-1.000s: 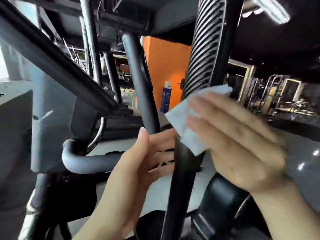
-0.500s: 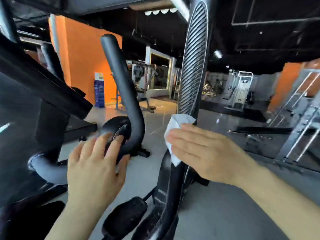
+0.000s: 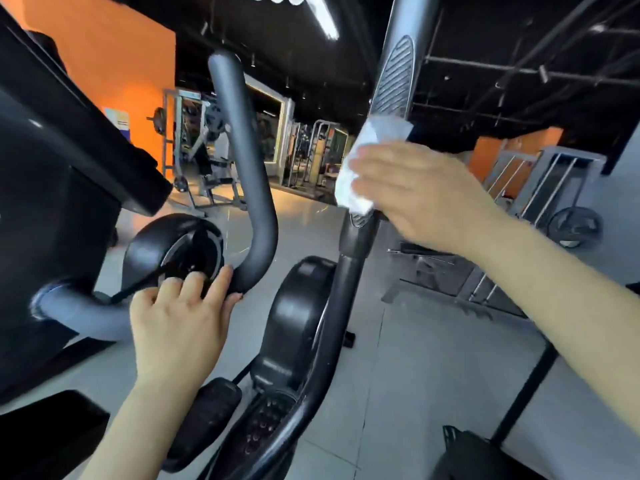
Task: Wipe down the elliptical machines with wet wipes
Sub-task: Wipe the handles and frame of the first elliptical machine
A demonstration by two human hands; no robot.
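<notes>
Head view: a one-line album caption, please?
Right hand presses a wipe on the ribbed handlebar; left hand touches a curved bar.

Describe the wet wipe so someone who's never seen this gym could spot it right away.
Find the tall dark handle with the ribbed grip, rising right of the curved bar. The wet wipe is pressed against that grip under the right hand. It is the only crumpled white thing among black machine parts.
</notes>
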